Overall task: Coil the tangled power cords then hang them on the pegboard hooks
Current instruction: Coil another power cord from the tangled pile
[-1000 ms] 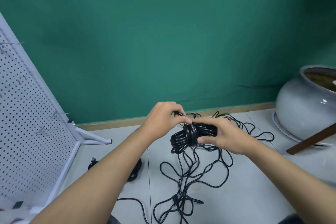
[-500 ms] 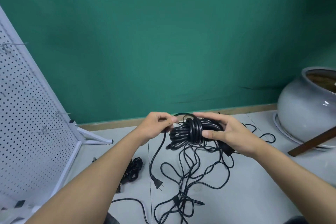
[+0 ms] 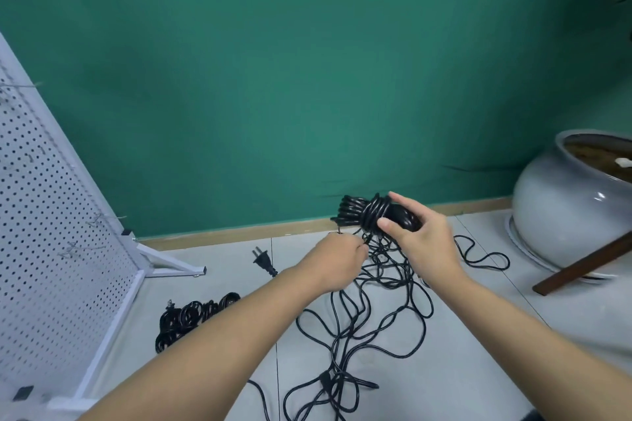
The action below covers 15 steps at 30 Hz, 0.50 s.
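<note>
Here, center frame, the right grip (image 3: 424, 243) is clamping the coiled cord (image 3: 362, 212) above the tangled cords (image 3: 362, 321), while the left grip (image 3: 337, 261) is pinching a loose strand (image 3: 368, 238) just below.

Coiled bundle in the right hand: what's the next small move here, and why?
Probably draw the strand gripped by the left hand snug under the coiled bundle, to lock the wrap. The right hand holds that bundle with turns already bound round its middle, while the plug trails loose by the left wrist. The pegboard hooks can wait until it holds.
</note>
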{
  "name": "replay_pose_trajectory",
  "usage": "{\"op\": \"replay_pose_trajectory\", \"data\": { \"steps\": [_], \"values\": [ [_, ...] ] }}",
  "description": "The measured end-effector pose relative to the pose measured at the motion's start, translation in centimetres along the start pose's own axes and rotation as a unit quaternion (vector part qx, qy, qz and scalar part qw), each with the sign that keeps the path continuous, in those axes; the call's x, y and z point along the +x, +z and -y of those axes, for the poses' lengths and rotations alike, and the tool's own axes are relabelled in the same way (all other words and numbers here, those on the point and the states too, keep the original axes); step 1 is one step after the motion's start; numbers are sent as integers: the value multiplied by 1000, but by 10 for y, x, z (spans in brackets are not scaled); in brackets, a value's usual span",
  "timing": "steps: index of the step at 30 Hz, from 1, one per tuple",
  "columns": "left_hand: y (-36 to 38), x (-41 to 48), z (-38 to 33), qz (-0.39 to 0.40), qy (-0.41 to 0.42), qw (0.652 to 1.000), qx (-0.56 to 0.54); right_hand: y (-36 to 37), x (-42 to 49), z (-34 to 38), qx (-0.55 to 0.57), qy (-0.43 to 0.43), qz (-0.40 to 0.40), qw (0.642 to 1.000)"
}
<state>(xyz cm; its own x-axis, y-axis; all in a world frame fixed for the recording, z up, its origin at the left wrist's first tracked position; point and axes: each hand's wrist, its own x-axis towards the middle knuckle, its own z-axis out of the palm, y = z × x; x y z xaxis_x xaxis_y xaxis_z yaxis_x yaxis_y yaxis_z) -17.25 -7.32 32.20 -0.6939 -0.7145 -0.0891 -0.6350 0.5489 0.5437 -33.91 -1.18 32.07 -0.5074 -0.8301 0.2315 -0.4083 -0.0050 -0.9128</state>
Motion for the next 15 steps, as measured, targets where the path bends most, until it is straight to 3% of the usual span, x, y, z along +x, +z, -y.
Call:
{"op": "replay_pose_trajectory", "data": {
  "steps": [3, 9, 15],
  "values": [
    [-12, -5, -9, -14, 28, 995, 98, 4, -5, 3, -102, -51, 27, 993],
    [-44, -24, -17, -69, 121, 954, 266, -9, 0, 4, -154, -88, 82, 981],
    [-67, -21, 7, -194, 294, 907, 231, -29, -3, 11, -56, -65, 268, 960]
  ]
}}
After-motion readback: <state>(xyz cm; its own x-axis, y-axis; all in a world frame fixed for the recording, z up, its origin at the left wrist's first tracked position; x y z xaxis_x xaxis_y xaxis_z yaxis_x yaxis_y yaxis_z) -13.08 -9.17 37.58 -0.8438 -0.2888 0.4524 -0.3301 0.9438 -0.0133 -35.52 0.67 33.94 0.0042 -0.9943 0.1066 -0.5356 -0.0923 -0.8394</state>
